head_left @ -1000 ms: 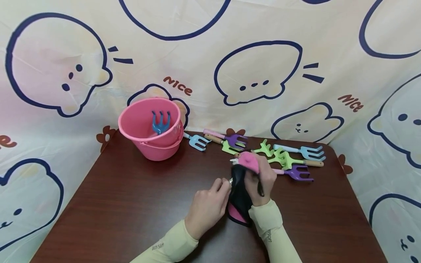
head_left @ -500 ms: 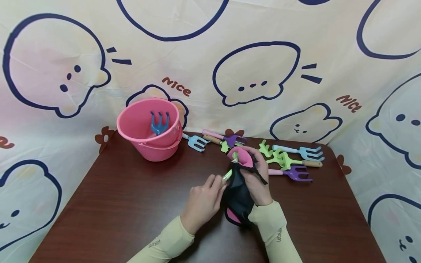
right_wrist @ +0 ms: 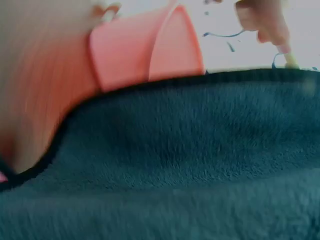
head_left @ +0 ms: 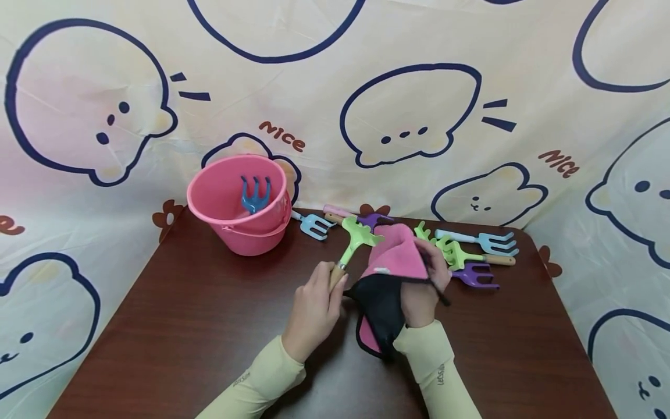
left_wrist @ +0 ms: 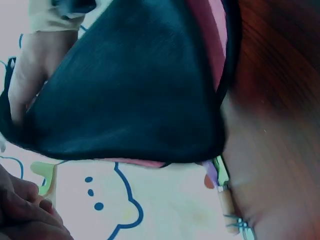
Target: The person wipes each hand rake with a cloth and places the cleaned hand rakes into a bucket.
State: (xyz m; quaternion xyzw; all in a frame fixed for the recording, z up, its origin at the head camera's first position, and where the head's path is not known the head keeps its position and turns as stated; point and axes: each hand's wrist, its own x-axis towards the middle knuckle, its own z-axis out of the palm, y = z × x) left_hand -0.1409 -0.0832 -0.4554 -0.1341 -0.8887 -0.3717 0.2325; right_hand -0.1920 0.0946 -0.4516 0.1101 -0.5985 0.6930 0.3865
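The left hand (head_left: pixel 314 314) grips the wooden handle (head_left: pixel 337 276) of a green toy rake (head_left: pixel 357 234), left of the pink-and-black cloth (head_left: pixel 379 302), which the right hand (head_left: pixel 420 304) holds

Left sleeve (head_left: pixel 251 390): mine was pale yellow and reached my wrist.
Right sleeve (head_left: pixel 452 393): it matched in colour and length.
Cuffs (head_left: pixel 282 362): broad bands sat round my wrists.
Lettering (head_left: pixel 441 374): small and dark, it ran along each sleeve, too tiny to read surely.
Left hand (head_left: pixel 312 311), right hand (head_left: pixel 420 302): both were bare.
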